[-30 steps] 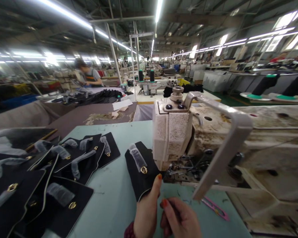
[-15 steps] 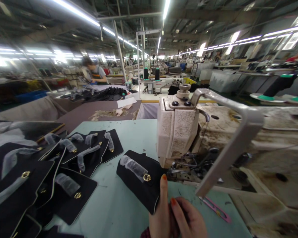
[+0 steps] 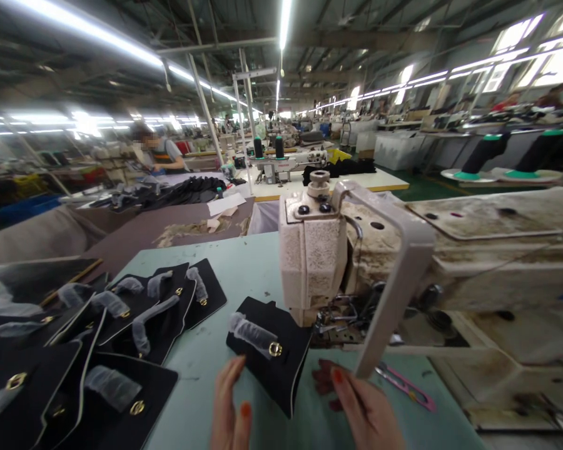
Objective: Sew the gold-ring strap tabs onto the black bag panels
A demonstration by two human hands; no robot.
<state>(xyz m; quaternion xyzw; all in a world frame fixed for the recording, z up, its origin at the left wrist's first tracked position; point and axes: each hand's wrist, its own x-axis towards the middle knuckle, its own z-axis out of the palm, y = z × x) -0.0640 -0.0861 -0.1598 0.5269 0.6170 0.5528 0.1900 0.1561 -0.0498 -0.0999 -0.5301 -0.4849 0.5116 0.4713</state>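
A black fabric piece (image 3: 281, 369) with pale edging lies curled on the light green table, its far right edge close to the sewing machine's needle area. It carries a gold ring fitting (image 3: 275, 349) and a strap wrapped in clear plastic (image 3: 252, 333). My left hand (image 3: 229, 406) is just left of the piece, thumb and fingers apart and holding nothing. To its right, my right hand (image 3: 361, 403) hovers over the table with loosely curled fingers, slightly apart from the thumb; no object shows in them. The white, stained sewing machine (image 3: 312, 256) stands beyond.
Several similar black pieces (image 3: 136, 381) overlap on the left of the table. Pink thread snips (image 3: 408, 389) lie right of my right hand, near the machine's grey guard bar (image 3: 394, 275). A co-worker (image 3: 166, 153) is in the left background.
Both hands were together at the piece's near right corner. My left hand has let go and moved left around its near side; my right hand has drawn apart. The view has shifted right.
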